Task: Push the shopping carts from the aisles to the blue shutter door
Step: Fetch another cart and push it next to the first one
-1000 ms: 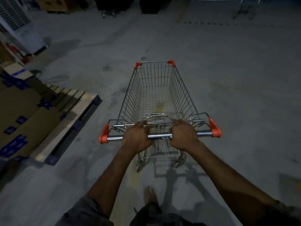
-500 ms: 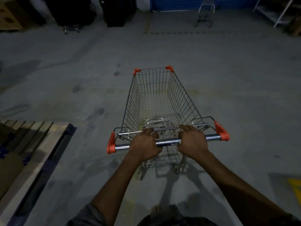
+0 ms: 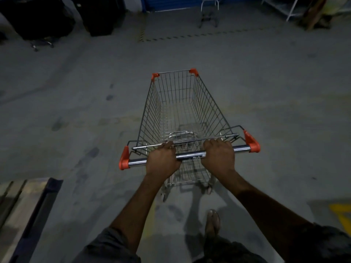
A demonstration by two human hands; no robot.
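Note:
An empty wire shopping cart (image 3: 182, 111) with orange corner caps stands on the grey concrete floor in front of me. My left hand (image 3: 162, 160) grips its chrome handle bar (image 3: 190, 155) left of the middle. My right hand (image 3: 218, 156) grips the same bar right of the middle. The blue shutter door (image 3: 171, 2) shows at the top edge, straight ahead. Another cart (image 3: 209, 12) stands in front of that door.
A wooden pallet (image 3: 22, 211) lies at the lower left. Dark bins or cabinets (image 3: 98, 18) stand at the far left. A metal rack (image 3: 296, 6) is at the far right. Striped floor tape (image 3: 141, 36) marks the floor before the door. Yellow paint (image 3: 341, 215) marks the floor at right.
The cart and I have moved forward and turned toward the blue door, which came into view. The pallet with cardboard slid back to the lower left. Both hands kept their grip.

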